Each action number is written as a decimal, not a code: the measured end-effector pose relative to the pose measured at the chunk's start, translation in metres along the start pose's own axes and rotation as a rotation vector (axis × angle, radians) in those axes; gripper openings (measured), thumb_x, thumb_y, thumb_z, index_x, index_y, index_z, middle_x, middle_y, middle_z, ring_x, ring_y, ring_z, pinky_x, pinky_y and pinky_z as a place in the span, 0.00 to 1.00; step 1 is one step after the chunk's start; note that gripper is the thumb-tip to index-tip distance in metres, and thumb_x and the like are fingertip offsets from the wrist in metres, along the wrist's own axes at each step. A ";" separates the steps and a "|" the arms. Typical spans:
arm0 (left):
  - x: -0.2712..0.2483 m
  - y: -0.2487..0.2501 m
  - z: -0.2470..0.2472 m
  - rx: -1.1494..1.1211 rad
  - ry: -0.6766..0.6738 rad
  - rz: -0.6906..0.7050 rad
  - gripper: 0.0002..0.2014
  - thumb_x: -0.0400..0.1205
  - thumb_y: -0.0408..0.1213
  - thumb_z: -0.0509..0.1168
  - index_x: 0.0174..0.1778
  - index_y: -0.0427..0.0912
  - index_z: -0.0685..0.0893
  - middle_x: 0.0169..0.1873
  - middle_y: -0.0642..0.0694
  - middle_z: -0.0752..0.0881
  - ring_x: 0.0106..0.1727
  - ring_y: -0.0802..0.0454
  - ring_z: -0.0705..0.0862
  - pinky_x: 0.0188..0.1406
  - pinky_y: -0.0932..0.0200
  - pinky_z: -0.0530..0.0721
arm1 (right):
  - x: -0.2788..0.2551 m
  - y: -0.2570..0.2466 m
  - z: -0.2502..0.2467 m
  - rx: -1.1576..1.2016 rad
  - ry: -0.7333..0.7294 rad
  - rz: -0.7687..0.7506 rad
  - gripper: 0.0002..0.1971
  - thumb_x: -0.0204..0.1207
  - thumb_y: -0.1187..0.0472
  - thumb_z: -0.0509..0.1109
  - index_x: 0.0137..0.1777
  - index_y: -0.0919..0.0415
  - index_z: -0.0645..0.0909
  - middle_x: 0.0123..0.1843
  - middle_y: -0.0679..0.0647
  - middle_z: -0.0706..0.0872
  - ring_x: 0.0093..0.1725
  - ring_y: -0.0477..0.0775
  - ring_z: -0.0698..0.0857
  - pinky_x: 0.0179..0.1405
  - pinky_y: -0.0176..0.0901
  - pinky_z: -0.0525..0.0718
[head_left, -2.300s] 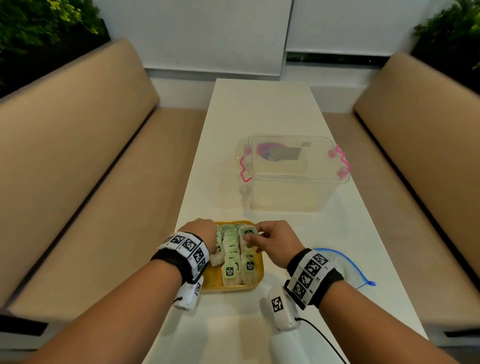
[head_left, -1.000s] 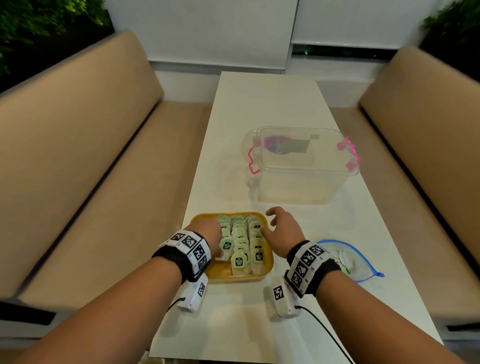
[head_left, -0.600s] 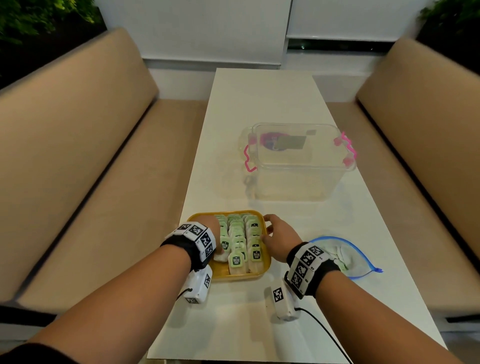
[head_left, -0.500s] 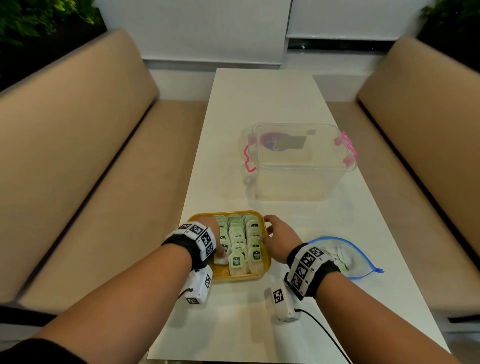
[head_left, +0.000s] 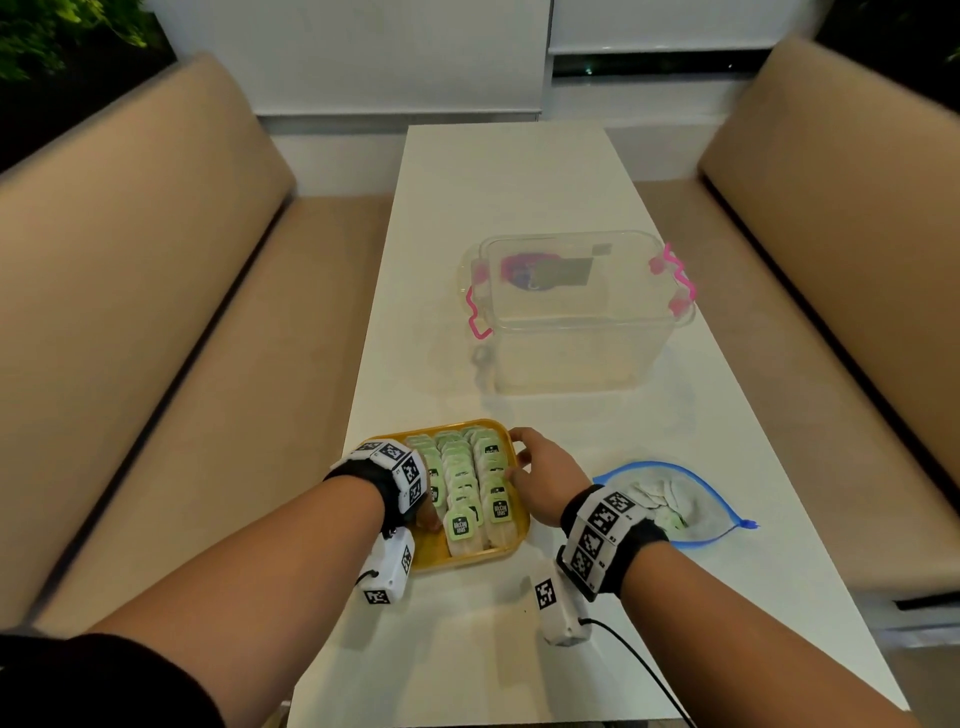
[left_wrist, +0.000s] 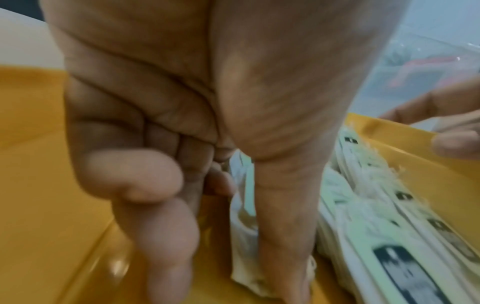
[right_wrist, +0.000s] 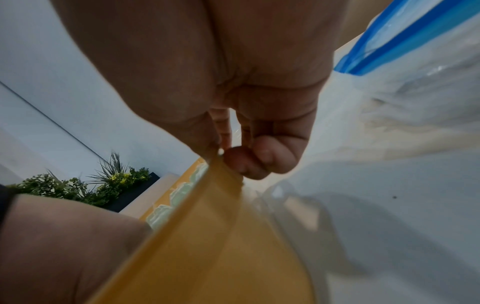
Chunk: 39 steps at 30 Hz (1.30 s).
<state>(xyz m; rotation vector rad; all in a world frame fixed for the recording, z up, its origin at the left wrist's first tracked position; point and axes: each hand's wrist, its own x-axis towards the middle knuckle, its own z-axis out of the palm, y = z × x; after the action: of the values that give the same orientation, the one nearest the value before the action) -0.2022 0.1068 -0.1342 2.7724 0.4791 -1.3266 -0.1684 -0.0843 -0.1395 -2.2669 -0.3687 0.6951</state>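
A yellow tray (head_left: 441, 558) sits at the near end of the white table, packed with rows of green-tagged tea bags (head_left: 467, 483). My left hand (head_left: 421, 514) is down in the tray's left side. In the left wrist view its thumb and curled fingers (left_wrist: 155, 205) pinch a white tea bag (left_wrist: 244, 230) standing on the tray floor (left_wrist: 52, 185). At the tray's right edge, my right hand (head_left: 519, 457) is holding on. The right wrist view shows its thumb and fingertips (right_wrist: 254, 162) pinching the tray rim (right_wrist: 207, 226).
A clear plastic box (head_left: 571, 332) with pink latches stands farther up the table, with no lid on it. A blue-edged zip bag (head_left: 691, 499) holding white contents lies right of my right wrist. Beige benches flank the table on both sides.
My right hand has left the tops of the tea bags and taken hold of the tray's right rim. My left hand has slid toward the tray's near-left part.
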 end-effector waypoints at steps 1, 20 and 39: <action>0.001 -0.002 0.000 0.008 0.033 0.015 0.18 0.71 0.58 0.76 0.34 0.50 0.77 0.31 0.53 0.74 0.46 0.49 0.77 0.48 0.59 0.75 | 0.000 0.000 0.000 0.004 -0.003 -0.003 0.23 0.83 0.61 0.63 0.77 0.52 0.68 0.42 0.42 0.78 0.46 0.50 0.82 0.47 0.40 0.79; -0.072 0.093 -0.073 -0.298 0.415 0.300 0.15 0.79 0.55 0.69 0.48 0.46 0.86 0.45 0.50 0.87 0.49 0.51 0.83 0.48 0.57 0.79 | -0.021 0.052 -0.107 -0.080 0.166 -0.114 0.08 0.78 0.62 0.66 0.53 0.51 0.85 0.48 0.48 0.88 0.50 0.49 0.83 0.53 0.42 0.81; -0.024 0.249 0.018 -0.527 0.374 0.283 0.31 0.71 0.54 0.78 0.68 0.47 0.81 0.57 0.47 0.82 0.57 0.49 0.83 0.57 0.57 0.81 | -0.037 0.173 -0.143 -0.279 -0.032 -0.074 0.33 0.67 0.62 0.79 0.74 0.53 0.76 0.68 0.52 0.79 0.65 0.55 0.80 0.65 0.42 0.78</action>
<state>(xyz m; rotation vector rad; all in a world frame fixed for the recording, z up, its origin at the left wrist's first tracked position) -0.1584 -0.1391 -0.1533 2.5040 0.3603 -0.5245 -0.1055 -0.3015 -0.1648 -2.4909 -0.5936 0.6773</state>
